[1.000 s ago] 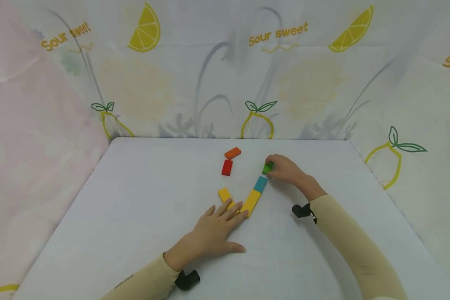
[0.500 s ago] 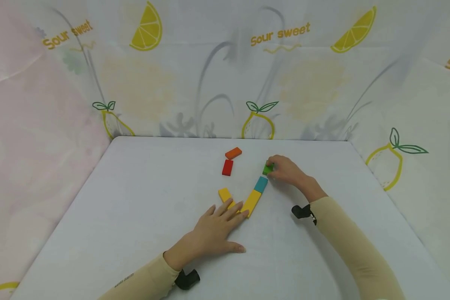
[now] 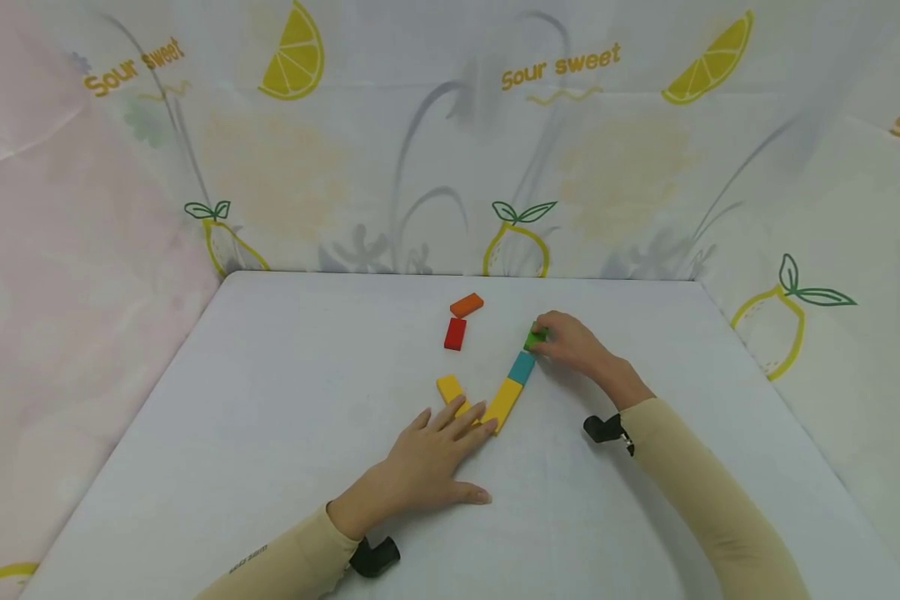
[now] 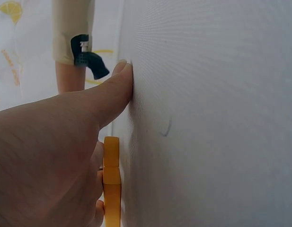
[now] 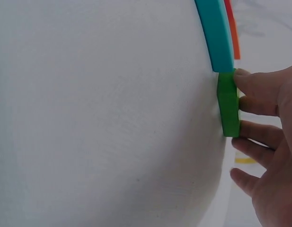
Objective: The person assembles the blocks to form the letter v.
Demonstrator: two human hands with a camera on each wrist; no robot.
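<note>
My left hand (image 3: 438, 462) lies spread with straight fingers, its fingertips resting on the yellow blocks. One yellow block (image 3: 450, 388) slants left and another yellow block (image 3: 505, 402) slants right; they form a V whose bottom is partly under the fingers. A blue block (image 3: 522, 367) continues the right arm of the V. At its far end sits a green block (image 5: 227, 105), which my right hand (image 3: 570, 340) pinches between thumb and fingers. The right wrist view shows the green block's end right at the blue block's end.
A red block (image 3: 455, 334) lies beyond the left yellow block, with an orange block (image 3: 467, 305) just behind it, set at an angle. All lie on a white table (image 3: 292, 358). A printed cloth backdrop (image 3: 360, 150) rises behind the table's far edge.
The green block and my right hand have shifted slightly toward the blue block, so the gap between the two blocks has narrowed. My left hand has stayed in place.
</note>
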